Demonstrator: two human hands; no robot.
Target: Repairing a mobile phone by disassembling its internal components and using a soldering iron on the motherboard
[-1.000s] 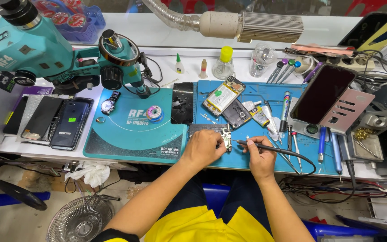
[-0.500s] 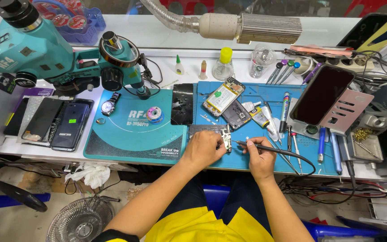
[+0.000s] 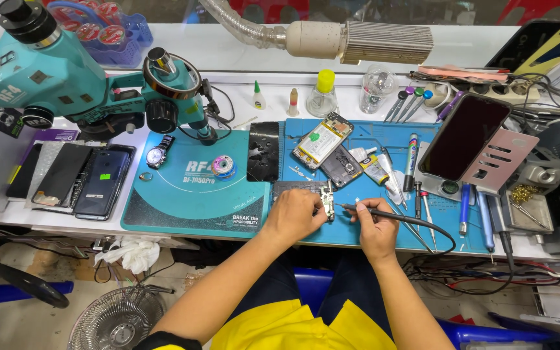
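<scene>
Head view: nothing has shifted over the last second, so the work stays at the same spot. Left hand [image 3: 295, 216] still pins a small circuit board [image 3: 327, 199] on the blue mat [image 3: 371, 136]. Right hand [image 3: 376, 223] closed around a soldering iron [image 3: 384, 214], tip at the board's edge.

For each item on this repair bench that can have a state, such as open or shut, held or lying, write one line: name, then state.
left hand: pressing on the small circuit board
small circuit board: held on the blue mat
right hand: gripping the soldering iron
soldering iron: tip at the board
opened phone: back off, insides showing
dark phone on stand: screen off, propped tilted
wristwatch: lying flat
</scene>
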